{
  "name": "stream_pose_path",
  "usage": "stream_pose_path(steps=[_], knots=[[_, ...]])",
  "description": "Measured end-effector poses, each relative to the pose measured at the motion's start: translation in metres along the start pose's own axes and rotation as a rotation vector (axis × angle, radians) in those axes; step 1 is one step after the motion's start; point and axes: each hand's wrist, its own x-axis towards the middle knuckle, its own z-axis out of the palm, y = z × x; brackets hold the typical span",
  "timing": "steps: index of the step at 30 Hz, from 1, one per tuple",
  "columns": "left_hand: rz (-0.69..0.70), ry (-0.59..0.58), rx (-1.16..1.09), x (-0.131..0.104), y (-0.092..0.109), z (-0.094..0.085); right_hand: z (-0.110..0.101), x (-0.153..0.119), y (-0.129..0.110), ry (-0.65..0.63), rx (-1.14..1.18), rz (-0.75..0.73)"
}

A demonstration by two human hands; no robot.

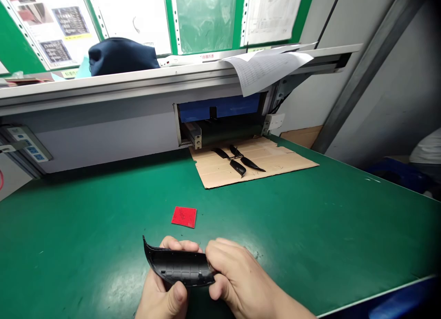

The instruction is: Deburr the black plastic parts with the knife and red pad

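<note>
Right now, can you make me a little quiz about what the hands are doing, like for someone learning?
1. True or false: both hands hold the curved black plastic part.
2. What colour is the small square lying on the green table?
3. Where do the other black parts lie? A) on the cardboard sheet B) on the paper C) in the left hand

Key: 1 true, the right hand pinches its end. 2 red. 3 A.

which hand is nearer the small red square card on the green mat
Left. The left hand lies just below the small red square card; the right hand sits farther off, below and right.
</note>
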Motion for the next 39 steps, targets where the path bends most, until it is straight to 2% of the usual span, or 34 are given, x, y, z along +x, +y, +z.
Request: stream_pose_path(steps=[2, 3, 4, 6, 8, 10, 12, 14, 16, 18, 20, 24, 26, 30, 35, 39], knots=[[-0.005, -0.01, -0.007, 0.0, 0.0, -0.001, -0.01, 0.0, -0.003, -0.176, 0.144, 0.006], [-0.003, -0.01, -0.006, 0.001, 0.0, -0.001, -0.014, -0.002, -0.004, -0.189, 0.207, 0.021], [0.001, -0.004, -0.002, 0.001, -0.001, -0.002, -0.016, -0.003, -0.004, -0.135, 0.243, 0.038], [0.009, 0.014, 0.009, 0.001, -0.001, -0.004, -0.015, -0.007, -0.002, 0.091, 0.216, 0.033], [0.006, 0.018, 0.019, 0.002, -0.002, -0.006, -0.01, -0.01, 0.001, 0.236, 0.117, -0.059], [-0.014, 0.004, 0.033, 0.004, -0.004, -0.008, -0.005, -0.01, 0.002, 0.246, 0.031, -0.181], [-0.047, -0.018, 0.042, 0.006, -0.006, -0.011, -0.002, -0.008, 0.0, 0.213, 0.024, -0.236], [-0.077, -0.03, 0.046, 0.008, -0.009, -0.014, -0.003, -0.005, -0.003, 0.166, 0.075, -0.15], [-0.101, -0.033, 0.053, 0.009, -0.012, -0.016, -0.005, -0.002, -0.006, 0.126, 0.148, 0.006], [-0.122, -0.038, 0.064, 0.01, -0.013, -0.017, -0.005, 0.0, -0.008, 0.152, 0.177, 0.115], [-0.149, -0.041, 0.057, 0.009, -0.014, -0.016, -0.005, 0.001, -0.009, 0.193, 0.159, 0.146], [-0.152, 0.006, -0.012, 0.009, -0.009, -0.01, -0.003, -0.001, -0.006, 0.155, 0.115, 0.161], [-0.104, 0.032, -0.038, 0.007, -0.007, -0.008, -0.002, -0.004, -0.005, 0.188, 0.008, 0.118], [-0.02, 0.051, -0.05, 0.004, -0.005, -0.008, 0.005, -0.008, 0.0, 0.238, -0.369, -0.034], [-0.019, 0.046, -0.029, 0.002, -0.008, -0.01, 0.012, -0.007, 0.003, 0.206, -0.63, -0.042], [-0.014, 0.052, 0.0, 0.001, -0.009, -0.01, 0.009, -0.004, 0.002, 0.154, -0.792, -0.051]])
